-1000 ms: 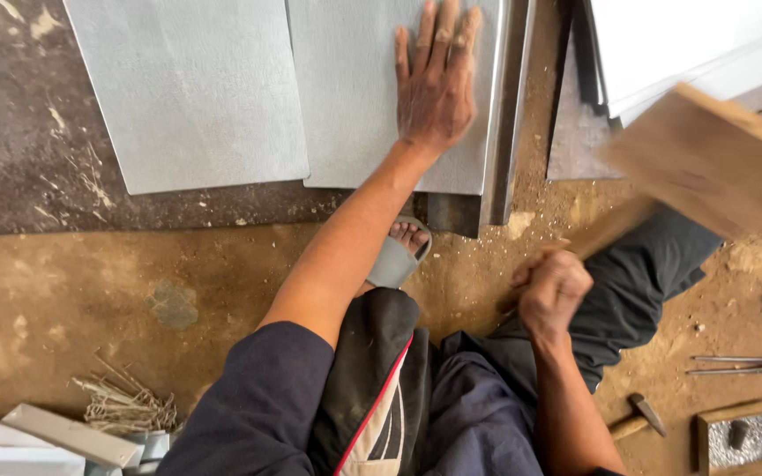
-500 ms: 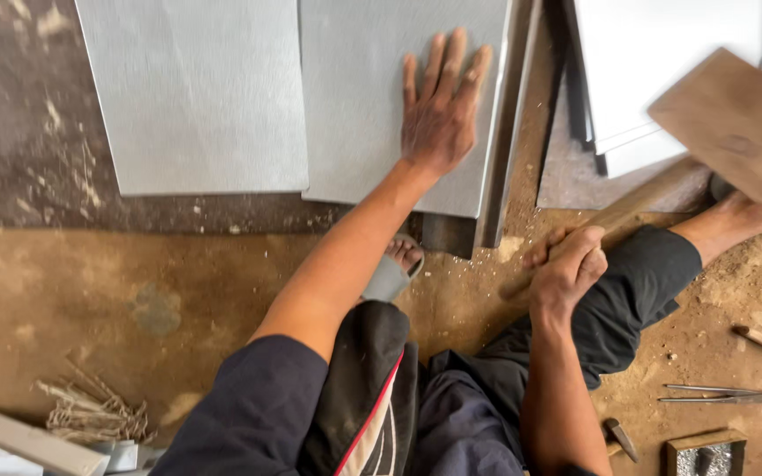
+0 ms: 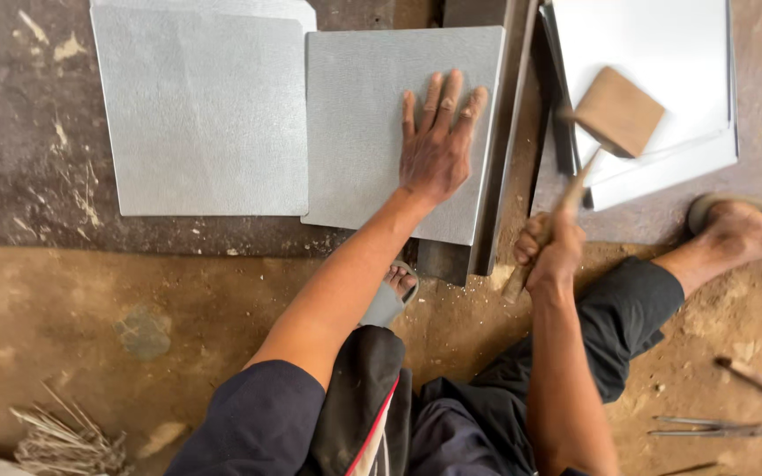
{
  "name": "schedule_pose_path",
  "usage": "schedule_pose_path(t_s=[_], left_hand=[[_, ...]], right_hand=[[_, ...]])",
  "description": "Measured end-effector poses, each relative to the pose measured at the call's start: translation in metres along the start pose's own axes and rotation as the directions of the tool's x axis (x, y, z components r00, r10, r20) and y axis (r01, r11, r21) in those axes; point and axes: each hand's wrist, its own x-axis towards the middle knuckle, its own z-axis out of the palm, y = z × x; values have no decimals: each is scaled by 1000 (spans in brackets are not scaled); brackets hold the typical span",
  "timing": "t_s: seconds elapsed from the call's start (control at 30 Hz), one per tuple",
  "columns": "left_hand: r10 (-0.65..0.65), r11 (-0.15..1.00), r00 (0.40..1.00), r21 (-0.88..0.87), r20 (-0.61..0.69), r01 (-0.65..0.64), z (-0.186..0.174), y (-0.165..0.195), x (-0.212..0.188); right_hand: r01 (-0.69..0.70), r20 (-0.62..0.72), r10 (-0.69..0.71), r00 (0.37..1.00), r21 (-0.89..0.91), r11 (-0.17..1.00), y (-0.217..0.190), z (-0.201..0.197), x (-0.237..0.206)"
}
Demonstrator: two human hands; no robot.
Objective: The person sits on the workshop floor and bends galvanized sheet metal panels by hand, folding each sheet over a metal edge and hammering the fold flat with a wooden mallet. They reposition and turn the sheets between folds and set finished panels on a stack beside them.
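Grey sheet metal fills the top of the view, and the left hand (image 3: 438, 145) is pressed flat on the nearer sheet (image 3: 359, 115), fingers spread, palm down, its grip wide open and clamped on nothing. That sheet lies on the dark floor (image 3: 19, 141), its right edge resting along a dark steel bar (image 3: 496, 159) that runs up and down the picture, its left edge lapping over a second, larger grey sheet (image 3: 200, 110) just beside it. Over on the right, the right hand (image 3: 553, 251) has its grip closed tight around the wooden handle of a mallet (image 3: 615, 110), and the blocky wooden head is up in the air, tilted, hanging over a stack of pale sheets (image 3: 663, 53) that sits on the far side of the bar. The person is crouched low in dark trousers, one sandalled foot (image 3: 394, 295) tucked under the left forearm near the bar's lower end, the other foot (image 3: 738, 229) stretched out at the right edge beside the pale stack. Down on the brown dirt, a bundle of thin wire rods (image 3: 63, 436) lies bottom left, and some slim metal tools (image 3: 716, 427) lie bottom right.
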Motion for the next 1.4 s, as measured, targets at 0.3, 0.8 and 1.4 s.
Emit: schedule_pose_path(t_s=[0.3, 0.8, 1.4], left_hand=[[3, 999, 1000, -46, -26, -4, -6, 2, -2], [-3, 1000, 1000, 14, -1, 3, -3, -1, -5], [14, 1000, 873, -16, 487, -7, -43, -3, -4]], right_hand=[[-65, 28, 61, 998, 143, 988, -3, 9, 15], [-27, 128, 37, 991, -80, 996, -9, 19, 42], [-70, 83, 59, 995, 143, 987, 37, -37, -61]])
